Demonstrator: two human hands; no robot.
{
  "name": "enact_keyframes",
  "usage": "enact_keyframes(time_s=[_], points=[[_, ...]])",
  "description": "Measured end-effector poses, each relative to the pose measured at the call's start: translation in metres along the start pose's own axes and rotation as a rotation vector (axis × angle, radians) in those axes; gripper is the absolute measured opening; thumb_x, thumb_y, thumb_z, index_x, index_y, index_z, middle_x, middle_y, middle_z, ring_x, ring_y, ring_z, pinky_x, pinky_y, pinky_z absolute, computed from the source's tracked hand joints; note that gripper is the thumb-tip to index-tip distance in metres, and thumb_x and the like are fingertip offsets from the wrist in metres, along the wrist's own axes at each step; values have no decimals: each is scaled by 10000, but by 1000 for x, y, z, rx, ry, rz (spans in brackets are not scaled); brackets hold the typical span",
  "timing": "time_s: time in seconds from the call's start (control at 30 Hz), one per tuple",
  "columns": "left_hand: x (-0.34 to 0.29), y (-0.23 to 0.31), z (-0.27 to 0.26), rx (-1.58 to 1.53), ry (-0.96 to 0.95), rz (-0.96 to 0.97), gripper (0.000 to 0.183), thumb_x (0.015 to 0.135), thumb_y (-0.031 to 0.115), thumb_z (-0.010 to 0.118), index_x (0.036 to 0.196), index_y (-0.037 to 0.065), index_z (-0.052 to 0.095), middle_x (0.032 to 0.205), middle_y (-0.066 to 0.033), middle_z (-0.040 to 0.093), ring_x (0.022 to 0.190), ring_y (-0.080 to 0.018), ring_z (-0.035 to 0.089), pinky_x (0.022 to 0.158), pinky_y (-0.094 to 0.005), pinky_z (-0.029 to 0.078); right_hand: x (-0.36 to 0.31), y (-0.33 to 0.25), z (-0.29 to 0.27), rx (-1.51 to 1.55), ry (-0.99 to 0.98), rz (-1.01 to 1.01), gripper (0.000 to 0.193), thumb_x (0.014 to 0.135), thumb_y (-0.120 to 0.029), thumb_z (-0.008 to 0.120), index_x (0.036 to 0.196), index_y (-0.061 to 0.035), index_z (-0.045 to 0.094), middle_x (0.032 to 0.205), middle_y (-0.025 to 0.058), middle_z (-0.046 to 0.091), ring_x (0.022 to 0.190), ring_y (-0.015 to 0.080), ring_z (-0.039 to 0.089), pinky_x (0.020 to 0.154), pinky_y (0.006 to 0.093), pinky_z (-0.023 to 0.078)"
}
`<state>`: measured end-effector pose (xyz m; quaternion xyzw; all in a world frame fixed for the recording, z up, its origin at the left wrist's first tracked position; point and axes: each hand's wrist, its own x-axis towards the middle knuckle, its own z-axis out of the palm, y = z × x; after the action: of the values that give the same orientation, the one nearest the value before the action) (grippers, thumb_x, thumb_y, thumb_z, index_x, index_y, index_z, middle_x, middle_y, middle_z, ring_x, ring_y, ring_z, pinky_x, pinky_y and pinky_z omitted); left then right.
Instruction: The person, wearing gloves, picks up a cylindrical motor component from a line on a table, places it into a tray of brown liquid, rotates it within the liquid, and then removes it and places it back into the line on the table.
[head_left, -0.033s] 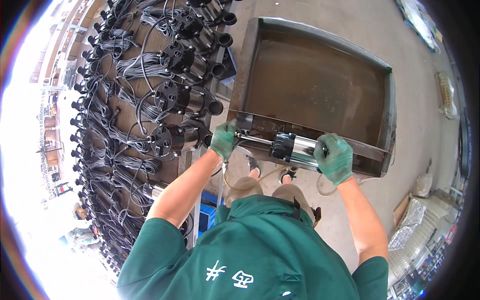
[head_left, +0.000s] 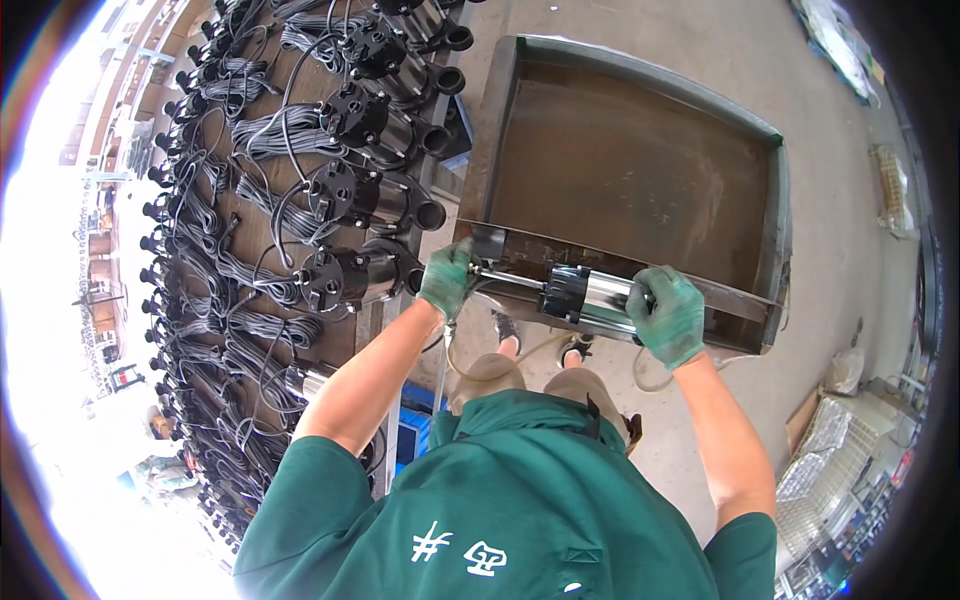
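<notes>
My left hand (head_left: 446, 278), in a green-stained glove, is closed round what looks like an air blow gun; its grip is hidden in my fist. The gun's slim metal tube (head_left: 510, 277) reaches right, its tip at the black ribbed end of a steel pump body (head_left: 608, 292). A pale hose (head_left: 490, 377) hangs below the left fist. My right hand (head_left: 669, 312), gloved too, is wrapped over the right end of the pump body. That body lies sideways above the near ledge of a metal tank (head_left: 783, 205).
Brownish liquid appears to fill the tank's far part. Left of it, several finished-looking pumps (head_left: 350, 275) stand in rows on a bench with coiled grey cables (head_left: 285, 135). A blue crate (head_left: 412, 437) sits beside my left side. Wire baskets (head_left: 835, 460) stand at the right.
</notes>
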<state>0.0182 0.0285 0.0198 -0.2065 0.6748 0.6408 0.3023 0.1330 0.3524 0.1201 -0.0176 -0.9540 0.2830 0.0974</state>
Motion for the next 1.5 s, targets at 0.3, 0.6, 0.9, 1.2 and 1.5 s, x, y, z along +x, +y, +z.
enact_keyframes(time_s=[0.3,0.6,0.9,1.2,1.5], points=[[-28,-1,-6,-50,-14,183,230,1046,335,583,1048,108,617,704,20,535,541,-73,448,464,-245,349,-9,2,-5,-87,25,-165,202,817,-164,714,979,-62,647,885,131,658,806,338,655,729,470,537],[-151,66,183,-441,-413,107,236,1062,334,564,1101,104,599,798,-7,500,638,-114,456,593,-300,420,-113,-24,-8,493,-240,168,426,928,-151,674,1309,-60,506,1029,219,696,964,440,669,857,509,545],[-148,49,191,260,-821,251,299,1062,209,544,1199,-27,664,1025,-84,723,907,-148,668,865,-308,552,-274,128,-194,-409,-54,785,234,1006,-234,551,1156,-56,574,927,246,691,826,476,668,698,574,526],[-84,-87,21,573,-34,192,244,1021,234,620,1107,20,697,974,-98,762,914,-172,715,808,-315,544,-277,323,-105,-88,-98,774,178,993,-193,598,1083,-53,534,931,247,644,815,445,617,718,505,491],[-64,-140,-48,759,589,331,595,920,302,689,1431,43,529,1364,-224,632,1257,-376,615,1052,-429,483,-299,377,-63,-314,225,576,326,1002,-223,630,1208,-20,481,1034,210,573,928,320,571,844,463,496]])
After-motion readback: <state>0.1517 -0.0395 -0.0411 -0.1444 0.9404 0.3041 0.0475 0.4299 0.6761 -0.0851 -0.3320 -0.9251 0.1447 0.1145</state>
